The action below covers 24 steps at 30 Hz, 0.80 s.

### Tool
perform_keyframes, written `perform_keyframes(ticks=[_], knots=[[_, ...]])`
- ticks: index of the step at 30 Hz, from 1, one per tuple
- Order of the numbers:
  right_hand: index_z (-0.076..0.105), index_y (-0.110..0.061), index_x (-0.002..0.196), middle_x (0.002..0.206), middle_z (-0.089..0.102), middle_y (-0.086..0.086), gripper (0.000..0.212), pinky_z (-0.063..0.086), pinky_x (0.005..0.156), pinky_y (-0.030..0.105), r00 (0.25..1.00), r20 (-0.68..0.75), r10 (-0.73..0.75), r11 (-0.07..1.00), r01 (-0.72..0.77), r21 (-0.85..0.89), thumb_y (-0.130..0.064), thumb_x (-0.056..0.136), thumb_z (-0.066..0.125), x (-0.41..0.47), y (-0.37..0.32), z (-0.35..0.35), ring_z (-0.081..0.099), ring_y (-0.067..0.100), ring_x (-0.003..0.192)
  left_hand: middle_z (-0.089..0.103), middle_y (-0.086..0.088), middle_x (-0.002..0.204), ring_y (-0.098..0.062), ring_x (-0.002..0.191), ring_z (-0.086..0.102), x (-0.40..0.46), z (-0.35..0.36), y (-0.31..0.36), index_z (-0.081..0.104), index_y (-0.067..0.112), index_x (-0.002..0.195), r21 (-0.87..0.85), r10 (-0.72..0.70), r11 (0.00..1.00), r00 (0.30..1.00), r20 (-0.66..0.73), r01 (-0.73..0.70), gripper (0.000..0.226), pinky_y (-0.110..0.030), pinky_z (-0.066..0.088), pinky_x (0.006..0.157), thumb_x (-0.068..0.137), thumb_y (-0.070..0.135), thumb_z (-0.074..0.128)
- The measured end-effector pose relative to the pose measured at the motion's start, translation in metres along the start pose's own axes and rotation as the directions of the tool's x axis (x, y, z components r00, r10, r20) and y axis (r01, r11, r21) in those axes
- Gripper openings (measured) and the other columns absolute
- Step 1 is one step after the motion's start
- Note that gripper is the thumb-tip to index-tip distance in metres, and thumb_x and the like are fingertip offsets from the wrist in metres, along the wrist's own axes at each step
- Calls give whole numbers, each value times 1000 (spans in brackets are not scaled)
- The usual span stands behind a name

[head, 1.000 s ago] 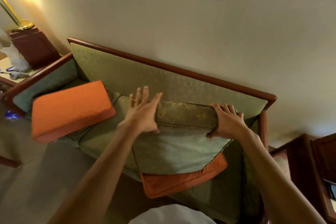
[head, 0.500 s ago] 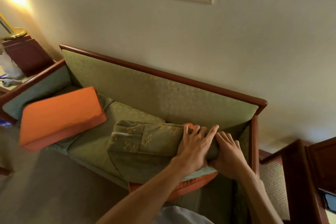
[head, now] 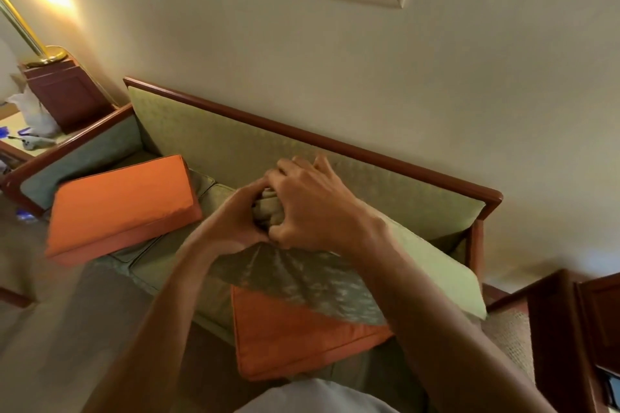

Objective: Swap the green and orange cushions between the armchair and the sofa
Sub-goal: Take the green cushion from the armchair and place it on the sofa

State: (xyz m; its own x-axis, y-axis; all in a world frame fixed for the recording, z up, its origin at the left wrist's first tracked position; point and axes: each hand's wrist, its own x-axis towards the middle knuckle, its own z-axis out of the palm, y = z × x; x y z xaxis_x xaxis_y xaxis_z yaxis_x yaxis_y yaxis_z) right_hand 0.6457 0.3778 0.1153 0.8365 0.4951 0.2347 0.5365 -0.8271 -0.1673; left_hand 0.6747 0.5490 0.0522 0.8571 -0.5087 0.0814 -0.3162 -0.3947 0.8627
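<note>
Both our hands are bunched tight on the same fistful of green fabric: the left hand [head: 231, 228] curled around it from the near side, the right hand [head: 308, 208] closed over the top, knuckles up, the two touching each other. That gathered corner belongs to the green cushion [head: 302, 275], which drapes slack from our fists down toward us, its cloth pulled into radiating creases. It lies across an orange cushion [head: 288, 342] at the front edge of the seat, covering that one's upper part. So the green one is on the sofa [head: 235, 144], right of centre, half lifted by one corner.

We read this as the pick-up of the green cushion, with the carry to the armchair yet to come. The next move calls for a clean lift clear of the orange one beneath; a one-corner hold will let it hang and swing, and could drag the orange cushion off the seat edge.

Both forearms run up from below and converge, wrists nearly level, the right crossing over the green cloth. A second orange cushion [head: 120, 201] sits tilted at the sofa's left end, well apart. The armchair we cannot place for certain.
</note>
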Motion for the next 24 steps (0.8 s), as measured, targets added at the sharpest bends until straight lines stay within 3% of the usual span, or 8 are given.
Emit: perform_keyframes(ticks=[3, 6, 8, 12, 16, 18, 21, 24], knots=[[33, -16, 145, 140, 43, 6, 93, 24, 109, 51, 970, 205, 128, 988, -143, 57, -55, 71, 72, -4, 2, 99, 35, 25, 131, 69, 25, 103, 5, 101, 62, -31, 6, -72, 61, 39, 120, -67, -201, 977, 979, 21, 202, 81, -19, 52, 89, 47, 41, 95], [4, -18, 156, 161, 18, 5, 116, 5, 121, 49, 829, 491, 268, 953, -304, -7, -43, 72, 80, -46, 35, 186, 11, 26, 149, 59, 7, 112, -3, 105, 65, -63, 12, -146, 50, -5, 130, -22, -389, 921, 921, -25, 389, 121, -25, 52, 92, 25, 18, 105], [1, -19, 156, 163, 14, 7, 118, -4, 121, 40, 852, 445, 277, 957, -287, -47, -40, 72, 82, -59, 45, 213, 6, 28, 151, 65, -1, 103, 1, 87, 68, -76, 6, -181, 51, -10, 123, 111, -443, 887, 894, -62, 448, 135, -17, 55, 72, 4, 28, 103], [4, -21, 156, 160, 19, 5, 127, -1, 120, 53, 830, 445, 336, 940, -326, -102, -52, 63, 85, -39, 55, 213, 11, 27, 149, 58, 1, 124, -20, 125, 52, -65, -16, -191, 47, 7, 134, -10, -516, 856, 856, -27, 516, 136, -26, 41, 99, 17, 54, 98], [3, -23, 156, 160, 16, 2, 134, 4, 118, 62, 703, 504, 501, 856, -489, -170, -53, 56, 88, -56, 112, 191, 7, 27, 149, 41, 7, 140, -6, 127, 37, -48, -30, -193, 20, 10, 156, 171, -554, 830, 819, 149, 531, 138, -15, 30, 100, 45, 17, 102], [3, -24, 155, 160, 16, 3, 133, 9, 119, 61, 644, 491, 586, 799, -558, -222, -48, 57, 89, -77, 137, 181, 7, 28, 150, 29, 7, 150, -6, 132, 30, -33, -41, -194, 0, 13, 158, 209, -608, 794, 744, 278, 571, 146, -15, 27, 104, 52, 16, 100], [5, -22, 155, 158, 19, 5, 131, 9, 121, 56, 592, 478, 649, 749, -608, -263, -46, 58, 90, -99, 149, 177, 10, 29, 149, 12, -5, 165, -21, 149, 19, -2, -56, -185, -16, 30, 156, 235, -658, 743, 618, 431, 627, 166, -38, 23, 121, 39, 46, 102], [11, -21, 153, 155, 24, 6, 127, 7, 120, 57, 609, 451, 652, 746, -622, -238, -47, 55, 89, -98, 146, 188, 14, 29, 148, -12, -2, 167, -29, 153, -4, 32, -39, -160, -18, 44, 153, 446, -611, 783, 672, 419, 434, 164, -56, 14, 122, 33, 69, 92]])
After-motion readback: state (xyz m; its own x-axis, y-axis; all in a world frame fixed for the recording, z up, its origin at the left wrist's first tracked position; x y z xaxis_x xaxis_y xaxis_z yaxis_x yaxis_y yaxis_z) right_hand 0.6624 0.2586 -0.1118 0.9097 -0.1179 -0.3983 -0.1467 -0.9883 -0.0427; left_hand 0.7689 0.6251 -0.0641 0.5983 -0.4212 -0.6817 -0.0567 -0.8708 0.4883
